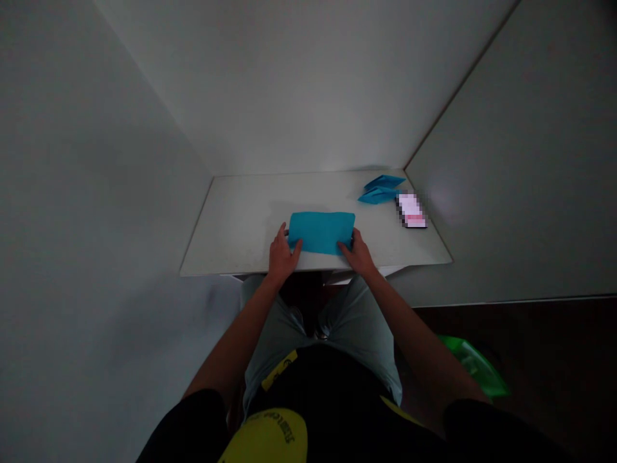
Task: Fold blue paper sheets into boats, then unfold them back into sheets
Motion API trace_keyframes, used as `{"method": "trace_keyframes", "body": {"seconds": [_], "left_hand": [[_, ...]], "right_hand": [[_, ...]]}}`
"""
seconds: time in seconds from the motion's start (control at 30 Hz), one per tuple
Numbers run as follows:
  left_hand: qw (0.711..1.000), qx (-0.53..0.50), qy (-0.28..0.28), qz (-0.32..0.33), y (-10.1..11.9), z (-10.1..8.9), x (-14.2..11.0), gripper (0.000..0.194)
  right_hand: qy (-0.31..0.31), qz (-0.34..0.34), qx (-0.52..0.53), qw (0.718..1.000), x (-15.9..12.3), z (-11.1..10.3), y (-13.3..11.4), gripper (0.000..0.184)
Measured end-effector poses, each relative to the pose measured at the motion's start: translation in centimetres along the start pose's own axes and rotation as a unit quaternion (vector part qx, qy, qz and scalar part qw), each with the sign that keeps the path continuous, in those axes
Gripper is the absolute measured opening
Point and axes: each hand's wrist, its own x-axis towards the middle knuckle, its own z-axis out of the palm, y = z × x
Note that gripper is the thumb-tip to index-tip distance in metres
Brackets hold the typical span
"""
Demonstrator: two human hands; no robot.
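Note:
A rectangular sheet of blue paper (pixel 321 232) is held up near the front edge of the white table, its long side running left to right. My left hand (pixel 283 254) grips its left end, thumb on the near face and fingers behind. At the opposite end my right hand (pixel 358 252) pinches the lower right corner the same way. The fingers behind the sheet are partly hidden. Two folded blue paper shapes (pixel 380 195) lie close together at the table's back right.
The white table (pixel 231 225) stands against walls at its back and sides. A phone with a lit, blurred screen (pixel 412 211) lies near the right edge. Below right, a green object (pixel 475 366) rests on the dark floor. My legs are under the table's front edge.

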Motion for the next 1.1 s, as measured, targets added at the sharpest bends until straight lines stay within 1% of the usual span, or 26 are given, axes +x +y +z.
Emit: {"method": "trace_keyframes", "body": {"seconds": [0.07, 0.13, 0.17, 0.23, 0.33, 0.4, 0.5, 0.63, 0.7, 0.77, 0.83, 0.9, 0.97, 1.0, 1.1], "left_hand": [[1.0, 0.024, -0.009, -0.015, 0.0, 0.7, 0.4, 0.079], [0.998, 0.053, -0.007, -0.015, 0.0, 1.0, 0.4, 0.078], [0.998, 0.065, -0.005, -0.01, 0.1, 1.1, 0.4, 0.077], [0.996, 0.085, -0.01, 0.005, 0.1, 1.0, 0.2, 0.069], [0.993, 0.106, -0.039, 0.036, 0.2, 0.8, 0.0, 0.056], [0.989, 0.118, -0.065, 0.057, 0.3, 0.7, 0.0, 0.053], [0.985, 0.127, -0.09, 0.081, 0.5, 0.6, -0.1, 0.046], [0.983, 0.134, -0.086, 0.089, 0.9, 0.7, -0.2, 0.054], [0.984, 0.133, -0.082, 0.082, 1.0, 0.8, -0.3, 0.054], [0.985, 0.129, -0.083, 0.078, 1.1, 0.7, -0.3, 0.054], [0.985, 0.128, -0.088, 0.079, 1.1, 0.7, -0.3, 0.054], [0.984, 0.133, -0.091, 0.079, 1.0, 0.7, -0.3, 0.053], [0.983, 0.136, -0.092, 0.08, 0.9, 0.8, -0.2, 0.052], [0.983, 0.135, -0.093, 0.08, 0.8, 0.8, -0.2, 0.052], [0.984, 0.13, -0.092, 0.081, 0.8, 0.8, -0.2, 0.054]], "right_hand": [[0.02, -0.033, 0.003, 0.999, 0.0, 0.1, 0.2, 0.09], [0.032, -0.068, -0.019, 0.997, -0.1, 0.0, 0.1, 0.096], [0.033, -0.084, -0.042, 0.995, -0.3, 0.0, -0.1, 0.093], [0.022, -0.111, -0.102, 0.988, -0.6, 0.0, -0.6, 0.079], [-0.025, -0.138, -0.178, 0.974, -1.1, 0.1, -1.7, 0.057], [-0.057, -0.149, -0.201, 0.966, -1.3, 0.2, -2.4, 0.05], [-0.073, -0.158, -0.212, 0.962, -1.7, 0.0, -3.1, 0.055], [-0.091, -0.17, -0.225, 0.955, -2.9, -0.7, -3.5, 0.067], [-0.108, -0.174, -0.232, 0.951, -3.8, -1.1, -3.5, 0.069], [-0.127, -0.179, -0.234, 0.947, -4.6, -1.4, -3.4, 0.063], [-0.139, -0.179, -0.228, 0.947, -5.0, -1.6, -3.4, 0.052], [-0.136, -0.17, -0.214, 0.952, -5.0, -1.7, -3.6, 0.043], [-0.12, -0.155, -0.202, 0.96, -4.4, -1.6, -3.8, 0.036], [-0.11, -0.146, -0.201, 0.962, -3.9, -1.5, -3.9, 0.035], [-0.079, -0.113, -0.214, 0.967, -2.2, -1.0, -4.1, 0.041]]}}
